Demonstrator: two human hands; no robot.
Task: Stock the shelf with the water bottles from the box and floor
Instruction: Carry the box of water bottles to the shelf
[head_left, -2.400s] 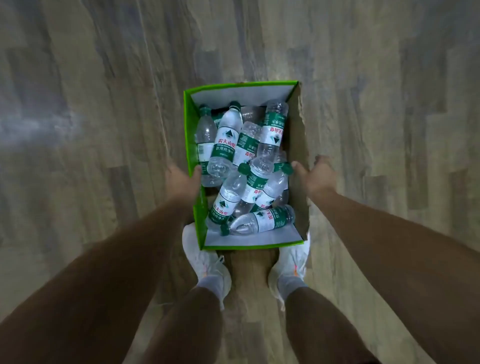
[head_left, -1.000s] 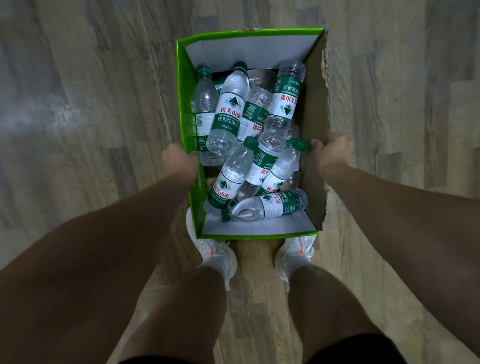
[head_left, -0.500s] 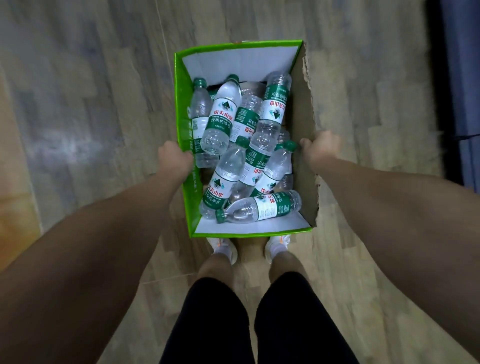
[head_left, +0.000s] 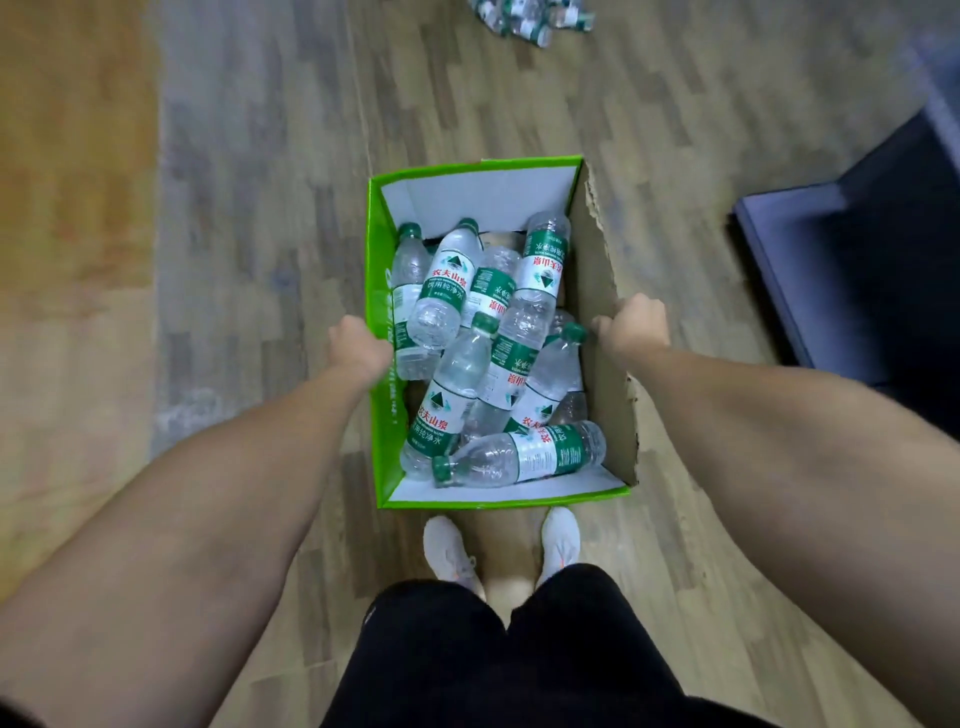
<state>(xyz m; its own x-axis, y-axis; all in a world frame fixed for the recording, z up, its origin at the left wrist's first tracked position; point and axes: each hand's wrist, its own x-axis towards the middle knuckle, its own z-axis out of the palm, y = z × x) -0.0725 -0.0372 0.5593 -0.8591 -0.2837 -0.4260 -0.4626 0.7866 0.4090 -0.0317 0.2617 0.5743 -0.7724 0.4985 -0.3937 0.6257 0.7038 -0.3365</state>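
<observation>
Now that we have stood, left hand (head_left: 358, 351) and right hand (head_left: 634, 330) gripping the side walls of the box (head_left: 478, 192), it seems lifted, water bottles (head_left: 452, 291) inside, ready to carry; loose bottles (head_left: 530, 18) lie beyond it.

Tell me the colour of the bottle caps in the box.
The caps are dark green; head view.

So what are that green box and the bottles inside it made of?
The green box looks like cardboard: glossy green print outside, raw brown along the torn right wall. The bottles seem thin clear plastic: see-through, with green caps and printed labels.
</observation>
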